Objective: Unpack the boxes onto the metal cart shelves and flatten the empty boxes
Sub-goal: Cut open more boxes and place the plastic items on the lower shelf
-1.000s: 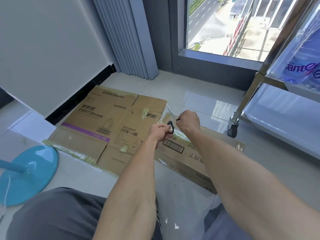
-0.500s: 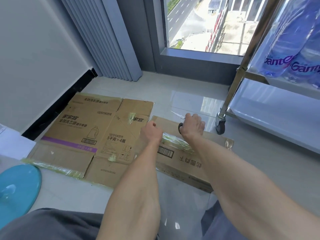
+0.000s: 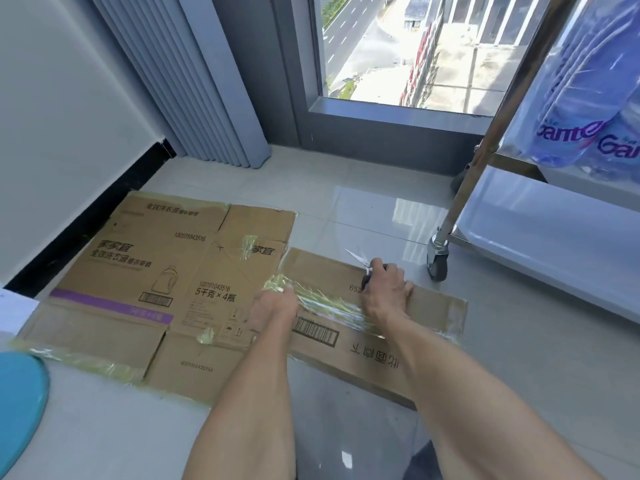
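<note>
The right hand (image 3: 385,295) hides the scissors' (image 3: 360,260) handles. The frame's right edge crops the metal cart (image 3: 540,237), and the left edge crops a blue disc (image 3: 17,403).

We see a pale glossy tiled floor (image 3: 363,202). Flat on it lie two flattened cardboard boxes, the printed box (image 3: 145,271) at left touching the taped box (image 3: 429,306) at right. The metal cart's caster (image 3: 438,258) stands beside them.

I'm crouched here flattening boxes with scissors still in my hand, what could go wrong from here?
1. The right hand presses the box while gripping the scissors, whose blades look open; a slip could nick you.
2. Loose tape under both hands may stick to the left hand.
3. The cart is on a caster nearby; bumping it could roll it.
</note>
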